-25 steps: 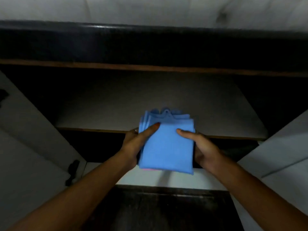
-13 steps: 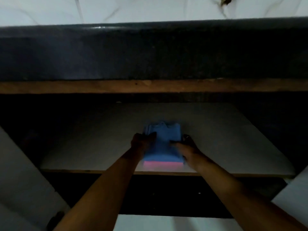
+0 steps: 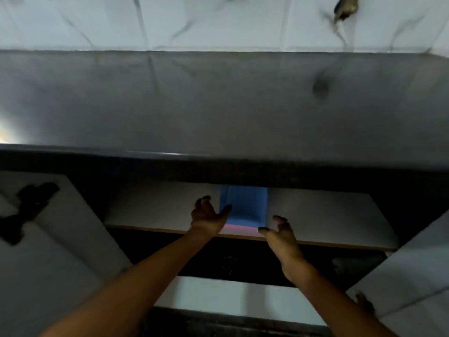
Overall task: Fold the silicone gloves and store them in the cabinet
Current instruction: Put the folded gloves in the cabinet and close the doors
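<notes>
Hands both empty, fingers loosely spread. Left hand (image 3: 206,216): thumb tip overlaps the left edge of the folded silicone gloves (image 3: 244,205); contact unclear. Gloves lie flat on the cabinet shelf (image 3: 328,215), between the two hands. Right hand (image 3: 279,233): curled fingers just beside the stack's near right corner.

The folded blue silicone gloves (image 3: 244,205) lie on the white cabinet shelf (image 3: 323,215), their far end hidden under the dark counter (image 3: 218,113) edge, a pink layer showing at the near end. The left hand (image 3: 207,217) hangs spread beside the gloves' left edge; the right hand (image 3: 279,233), fingers curled loosely, sits off their near right corner. Open cabinet doors (image 3: 48,239) flank the shelf.
</notes>
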The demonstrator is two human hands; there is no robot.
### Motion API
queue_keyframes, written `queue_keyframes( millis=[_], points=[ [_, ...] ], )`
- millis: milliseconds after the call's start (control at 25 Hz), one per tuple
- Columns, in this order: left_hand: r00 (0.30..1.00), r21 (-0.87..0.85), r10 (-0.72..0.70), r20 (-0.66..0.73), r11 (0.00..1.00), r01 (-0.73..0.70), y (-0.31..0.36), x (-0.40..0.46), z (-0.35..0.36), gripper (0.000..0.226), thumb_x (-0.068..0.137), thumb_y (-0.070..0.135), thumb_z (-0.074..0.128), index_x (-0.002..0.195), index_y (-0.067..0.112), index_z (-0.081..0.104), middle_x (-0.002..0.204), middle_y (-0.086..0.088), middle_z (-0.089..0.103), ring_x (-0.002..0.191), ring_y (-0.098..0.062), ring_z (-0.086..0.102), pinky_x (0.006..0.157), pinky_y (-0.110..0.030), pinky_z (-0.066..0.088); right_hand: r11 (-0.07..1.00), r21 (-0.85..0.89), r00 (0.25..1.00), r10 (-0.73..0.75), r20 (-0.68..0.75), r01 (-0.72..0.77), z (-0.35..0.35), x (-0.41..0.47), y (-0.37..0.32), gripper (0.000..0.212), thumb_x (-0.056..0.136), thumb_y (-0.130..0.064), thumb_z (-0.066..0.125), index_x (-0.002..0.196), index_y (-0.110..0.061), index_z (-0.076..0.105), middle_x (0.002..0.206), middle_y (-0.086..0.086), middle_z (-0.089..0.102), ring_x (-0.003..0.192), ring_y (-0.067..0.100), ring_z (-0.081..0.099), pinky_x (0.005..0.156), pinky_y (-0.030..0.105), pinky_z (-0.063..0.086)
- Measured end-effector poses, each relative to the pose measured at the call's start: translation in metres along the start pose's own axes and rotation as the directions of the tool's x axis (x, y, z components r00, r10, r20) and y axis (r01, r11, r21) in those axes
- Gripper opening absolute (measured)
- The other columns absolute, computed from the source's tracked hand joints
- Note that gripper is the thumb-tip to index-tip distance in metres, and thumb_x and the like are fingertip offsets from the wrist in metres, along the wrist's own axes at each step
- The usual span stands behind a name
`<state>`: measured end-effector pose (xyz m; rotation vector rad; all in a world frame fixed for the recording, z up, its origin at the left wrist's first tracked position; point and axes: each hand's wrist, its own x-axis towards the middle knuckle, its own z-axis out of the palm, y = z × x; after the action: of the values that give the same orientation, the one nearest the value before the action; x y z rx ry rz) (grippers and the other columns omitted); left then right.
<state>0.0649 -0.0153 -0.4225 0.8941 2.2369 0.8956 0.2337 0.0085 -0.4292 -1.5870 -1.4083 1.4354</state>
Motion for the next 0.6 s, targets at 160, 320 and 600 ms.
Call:
queue_keyframes(
  millis=[160, 320, 600],
  points=[
    [0.979, 0.271, -0.069, 0.191, 0.962, 0.014, -0.026, -0.080, -0.079, 0.054, 0.088, 0.044, 0.059, 0.129, 0.010, 0.051, 0.144, -0.014, 0.043, 0.130, -0.030, 0.044, 0.110, -0.033, 0.036, 0.993, -0.005, 0.983, 0.118, 0.143, -0.119, 0.024, -0.090, -0.007, 0.036, 0.089, -0.005, 0.057, 0.124, -0.005, 0.050, 0.118, 0.018, 0.057, 0.107, 0.031, 0.056, 0.097, 0.043, 0.046],
    [0.953, 0.532, -0.154, 0.261, 0.847, -0.009, -0.032, -0.186, -0.171, 0.061, 0.089, 0.047, 0.052, 0.142, 0.018, 0.040, 0.156, -0.011, 0.022, 0.145, -0.033, 0.017, 0.117, -0.042, 0.024, 0.948, -0.040, 0.903, 0.314, 0.294, -0.317, 0.064, -0.222, -0.024, 0.020, 0.092, -0.006, 0.053, 0.111, -0.012, 0.056, 0.104, 0.008, 0.061, 0.097, 0.023, 0.059, 0.086, 0.038, 0.049],
    [0.942, 0.687, 0.309, 0.132, 0.656, -0.312, -0.027, -0.296, -0.349, 0.055, 0.094, 0.043, 0.048, 0.145, 0.023, 0.038, 0.161, 0.001, 0.018, 0.149, -0.019, 0.012, 0.118, -0.036, 0.021, 0.930, -0.148, 0.777, 0.364, 0.513, -0.337, 0.116, -0.388, -0.074, 0.008, 0.092, -0.013, 0.053, 0.094, -0.020, 0.057, 0.086, 0.000, 0.060, 0.076, 0.012, 0.057, 0.062, 0.025, 0.047]
  ],
)
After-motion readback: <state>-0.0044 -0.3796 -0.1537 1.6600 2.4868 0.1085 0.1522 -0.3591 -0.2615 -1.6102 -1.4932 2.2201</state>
